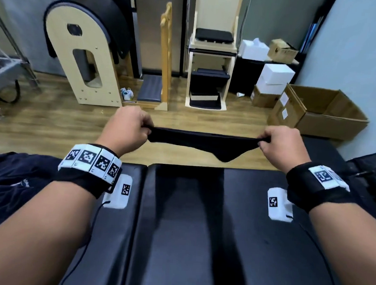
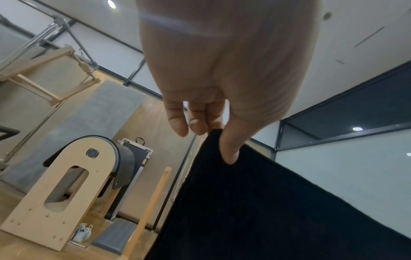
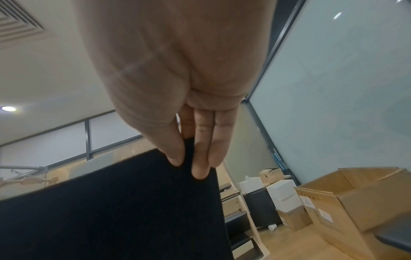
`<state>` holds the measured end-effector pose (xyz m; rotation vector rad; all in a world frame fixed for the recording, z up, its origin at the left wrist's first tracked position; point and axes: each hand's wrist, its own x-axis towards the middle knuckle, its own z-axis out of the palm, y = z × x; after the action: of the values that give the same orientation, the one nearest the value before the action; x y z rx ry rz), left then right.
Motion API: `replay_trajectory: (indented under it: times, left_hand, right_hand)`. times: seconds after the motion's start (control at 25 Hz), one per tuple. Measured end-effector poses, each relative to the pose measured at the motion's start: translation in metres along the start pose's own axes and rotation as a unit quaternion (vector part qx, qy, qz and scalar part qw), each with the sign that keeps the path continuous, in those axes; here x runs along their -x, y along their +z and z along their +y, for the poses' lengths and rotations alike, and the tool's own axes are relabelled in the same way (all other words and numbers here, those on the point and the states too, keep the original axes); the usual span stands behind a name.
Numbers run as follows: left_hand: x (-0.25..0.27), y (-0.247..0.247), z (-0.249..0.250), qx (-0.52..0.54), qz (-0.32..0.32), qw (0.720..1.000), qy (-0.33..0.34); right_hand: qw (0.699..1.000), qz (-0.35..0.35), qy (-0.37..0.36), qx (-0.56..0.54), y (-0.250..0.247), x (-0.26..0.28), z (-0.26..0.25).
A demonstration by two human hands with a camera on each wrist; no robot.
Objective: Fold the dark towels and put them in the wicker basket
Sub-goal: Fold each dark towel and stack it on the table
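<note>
A dark towel (image 1: pixel 202 142) hangs stretched in the air between my two hands, beyond the far edge of the black padded bench (image 1: pixel 181 219). My left hand (image 1: pixel 128 127) pinches its left top corner, thumb pressed on the cloth (image 2: pixel 266 202) in the left wrist view. My right hand (image 1: pixel 280 144) pinches the right top corner; in the right wrist view thumb and fingers (image 3: pixel 200 168) clamp the fabric (image 3: pixel 122 211). The towel sags in the middle to a point. More dark cloth (image 1: pixel 8 185) lies heaped at the bench's left side. No wicker basket is in view.
Ahead on the wooden floor stand an arched wooden barrel (image 1: pixel 84 52), a wooden stand (image 1: pixel 165 58) and a white shelf unit (image 1: pixel 210 61). White boxes (image 1: pixel 274 78) and an open cardboard box (image 1: pixel 322 111) sit at the right. A dark bag (image 1: pixel 371 175) lies on the bench's right end.
</note>
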<state>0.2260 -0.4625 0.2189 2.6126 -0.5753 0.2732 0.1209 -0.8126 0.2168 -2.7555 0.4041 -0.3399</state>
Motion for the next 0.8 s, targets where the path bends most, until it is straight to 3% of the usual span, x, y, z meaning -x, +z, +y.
replay_trajectory:
  times: [0.16, 0.48, 0.8]
  left_hand:
    - [0.083, 0.035, -0.002, -0.006, -0.061, 0.998, 0.002]
    - [0.260, 0.153, 0.006, 0.021, -0.298, 0.943, -0.147]
    - [0.324, 0.146, 0.027, 0.027, -0.407, 0.901, -0.150]
  right_hand:
    - [0.998, -0.054, 0.018, 0.009, 0.034, 0.070, 0.032]
    - [0.959, -0.272, 0.082, 0.022, 0.126, 0.220, 0.119]
    - [0.908, -0.415, 0.055, 0.031, 0.109, 0.276, 0.134]
